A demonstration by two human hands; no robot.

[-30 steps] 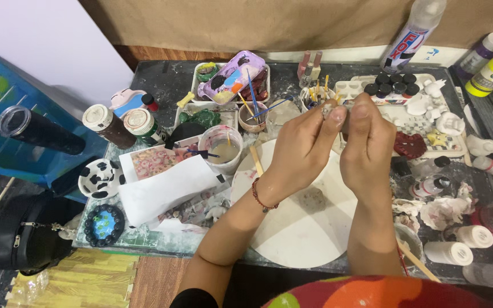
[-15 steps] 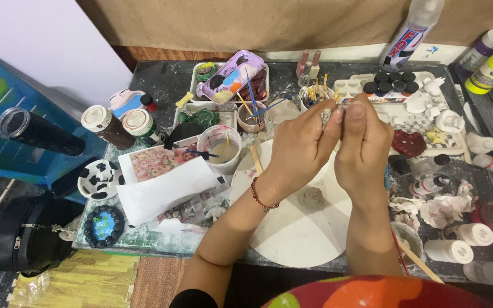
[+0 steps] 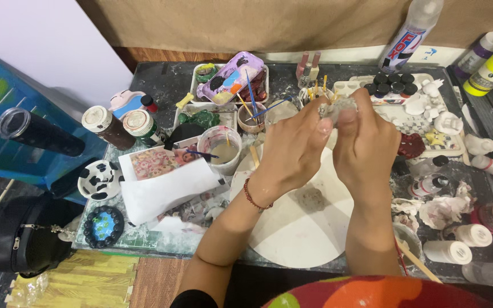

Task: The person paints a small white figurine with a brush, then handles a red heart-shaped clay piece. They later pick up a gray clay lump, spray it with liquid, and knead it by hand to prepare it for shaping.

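My left hand (image 3: 295, 148) and my right hand (image 3: 366, 142) meet above a round white board (image 3: 303, 234) on the worktable. Between the fingertips of both hands is a small grey lump of clay (image 3: 336, 106), pinched from either side. A second grey lump (image 3: 311, 198) lies on the board below my wrists. A red bead bracelet (image 3: 250, 197) circles my left wrist.
Around the board stand a cup of cloudy water (image 3: 222, 149), a purple paint palette (image 3: 229, 78), brushes in a pot (image 3: 252, 114), paint bottles (image 3: 492, 68) at the right, small black pots (image 3: 392, 84), white clay figures (image 3: 437, 117), papers (image 3: 164, 182), a black bag (image 3: 21, 239).
Both hands stay raised over the board, kneading the clay lump between the fingertips; the fingers have shifted slightly around it.
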